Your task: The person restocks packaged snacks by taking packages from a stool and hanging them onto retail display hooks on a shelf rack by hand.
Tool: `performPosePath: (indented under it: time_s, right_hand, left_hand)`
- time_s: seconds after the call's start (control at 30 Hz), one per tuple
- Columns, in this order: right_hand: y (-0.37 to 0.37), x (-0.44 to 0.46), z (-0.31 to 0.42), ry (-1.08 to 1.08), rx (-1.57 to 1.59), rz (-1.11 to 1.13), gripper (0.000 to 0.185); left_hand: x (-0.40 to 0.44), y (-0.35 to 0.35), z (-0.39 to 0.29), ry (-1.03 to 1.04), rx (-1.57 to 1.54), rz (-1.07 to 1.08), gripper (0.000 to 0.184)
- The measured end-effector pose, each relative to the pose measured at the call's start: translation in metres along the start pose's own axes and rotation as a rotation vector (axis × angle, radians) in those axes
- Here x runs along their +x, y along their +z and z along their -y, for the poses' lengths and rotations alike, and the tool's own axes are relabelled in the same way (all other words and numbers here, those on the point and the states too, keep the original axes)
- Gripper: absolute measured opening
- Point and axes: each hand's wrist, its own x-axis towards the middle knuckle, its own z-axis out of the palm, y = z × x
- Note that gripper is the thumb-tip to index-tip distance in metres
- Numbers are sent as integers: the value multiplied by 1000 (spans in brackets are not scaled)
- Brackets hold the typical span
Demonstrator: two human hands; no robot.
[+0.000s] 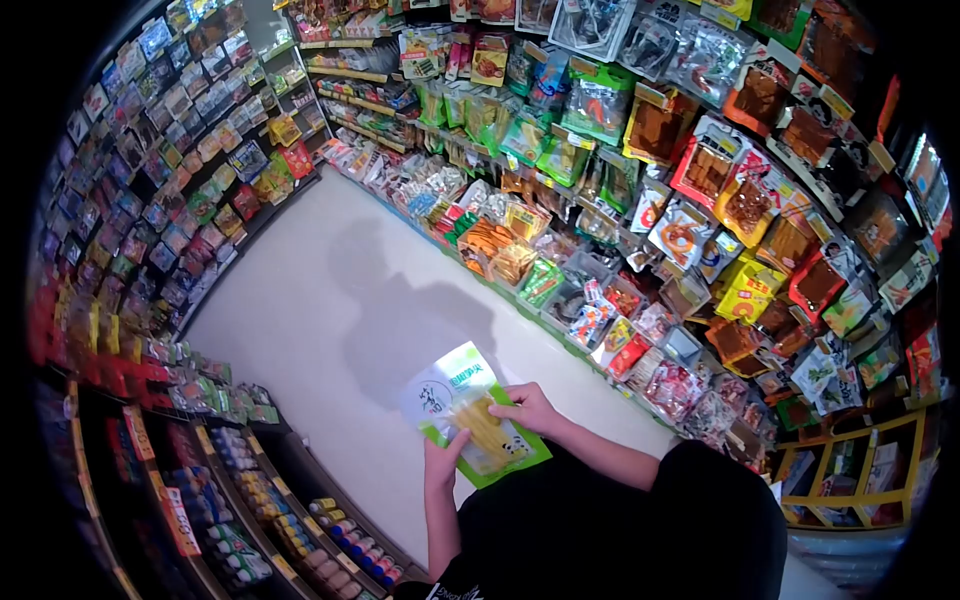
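A white and green snack packet (480, 420) with a clear window showing yellowish strips is held flat in front of my body. My left hand (443, 460) grips its lower left edge, thumb on top. On the opposite side, my right hand (527, 409) pinches the right edge, with thumb and fingers closed on it. The fingers under the packet are hidden.
Hanging snack packets (600, 100) fill the shelves on the right, above bins of loose packets (490, 240). More packets (180, 180) hang on the left wall. Bottles (350, 535) line a low shelf at lower left. A shadow lies across the pale floor (260, 270).
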Motion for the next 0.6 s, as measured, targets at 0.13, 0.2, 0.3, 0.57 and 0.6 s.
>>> performPosePath:
  time_s: [0.13,0.2,0.3,0.57,0.6]
  right_hand:
    - [-9,89,6,-30,-22,116,18]
    - [-11,129,13,-124,6,95,19]
    - [-32,179,18,-191,-48,36,21]
    - [-114,217,23,79,30,-205,20]
    - [-124,221,21,122,45,-245,23]
  left_hand:
    - [63,-5,-29,14,7,-62,48]
    - [96,-2,-53,24,21,-79,51]
    - [154,5,-71,45,105,-40,49]
    - [275,67,-64,-57,242,140,37]
    - [290,78,-64,-55,236,186,36]
